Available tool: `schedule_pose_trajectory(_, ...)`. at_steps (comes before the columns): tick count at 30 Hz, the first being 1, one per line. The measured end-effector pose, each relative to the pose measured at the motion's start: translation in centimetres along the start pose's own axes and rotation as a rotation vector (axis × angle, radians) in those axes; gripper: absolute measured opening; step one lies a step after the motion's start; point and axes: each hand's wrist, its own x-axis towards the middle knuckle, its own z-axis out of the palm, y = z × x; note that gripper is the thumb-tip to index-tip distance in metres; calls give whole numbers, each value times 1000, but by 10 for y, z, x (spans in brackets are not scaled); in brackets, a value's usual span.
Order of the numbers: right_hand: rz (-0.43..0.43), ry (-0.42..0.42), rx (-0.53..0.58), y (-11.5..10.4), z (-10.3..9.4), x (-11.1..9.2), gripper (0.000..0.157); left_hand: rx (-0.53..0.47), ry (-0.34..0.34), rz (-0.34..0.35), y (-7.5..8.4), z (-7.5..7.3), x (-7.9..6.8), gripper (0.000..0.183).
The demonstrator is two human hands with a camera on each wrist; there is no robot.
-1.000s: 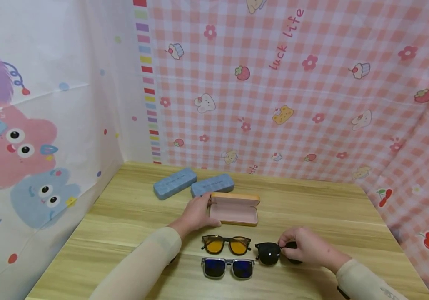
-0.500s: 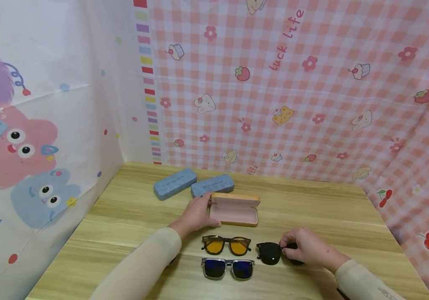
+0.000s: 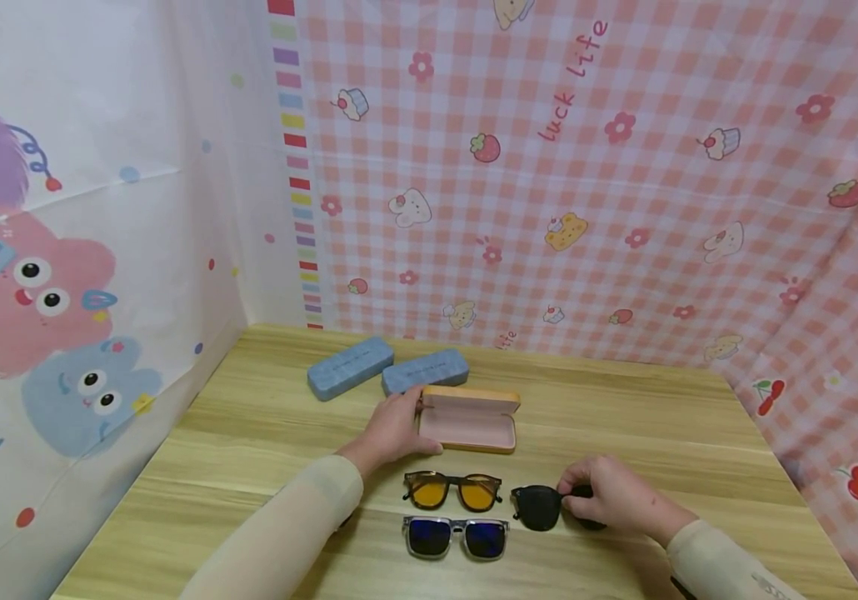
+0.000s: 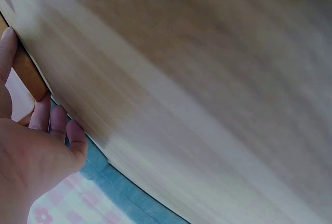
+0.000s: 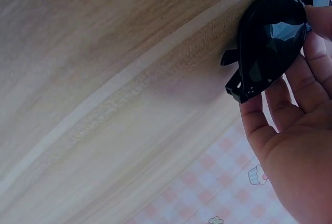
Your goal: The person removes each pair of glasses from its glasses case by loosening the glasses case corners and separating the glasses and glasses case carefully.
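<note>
An orange-yellow glasses case [image 3: 474, 393] stands with its lid raised, its pale pink inside showing and nothing in it. My left hand [image 3: 391, 427] grips the case's left end, thumb at the front and fingers at the back; the left wrist view shows the fingertips against the case's orange edge [image 4: 31, 73]. Black sunglasses [image 3: 538, 507] are pinched at the bridge by my right hand [image 3: 616, 496], which covers part of them. In the right wrist view a dark lens [image 5: 275, 32] faces the camera, thumb near the bridge. Whether they touch the table cannot be told.
Yellow-lensed glasses [image 3: 453, 490] lie in front of the case, with clear-framed, blue-lensed sunglasses [image 3: 456, 537] nearer me. Two closed blue glasses cases [image 3: 350, 367] [image 3: 426, 371] lie behind, left of the orange one. Patterned cloths [image 3: 549, 192] hang round the wooden table [image 3: 624, 408].
The black sunglasses shift and tilt very slightly in my right hand, and the glare on their lens fades. My left hand and the orange case hold still.
</note>
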Motion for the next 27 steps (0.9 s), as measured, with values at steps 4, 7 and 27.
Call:
schedule_pose_trajectory(4,7,5,10,0,0,0,14,-3,3,3,0,0,-1,107)
schedule_pose_trajectory(7,6,3,32,0,0,-1,13,-6,4,5,1,-1,-2,107)
schedule_pose_trajectory(27,181,209,55,-31,-64,68,66,-6,4,-3,1,-1,-1,107)
